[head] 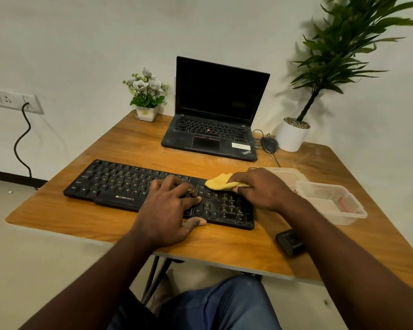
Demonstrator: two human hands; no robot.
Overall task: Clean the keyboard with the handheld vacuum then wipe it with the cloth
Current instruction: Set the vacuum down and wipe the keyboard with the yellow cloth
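Head view: left hand (169,206) lies flat, steadying the keyboard (119,184); right hand (260,189) grips the cloth (218,182). Best wipe row by row, pressing lightly.

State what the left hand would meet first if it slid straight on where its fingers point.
Probably the yellow cloth held by the right hand: the left hand rests on the keyboard, pointing toward it, with only keys between.
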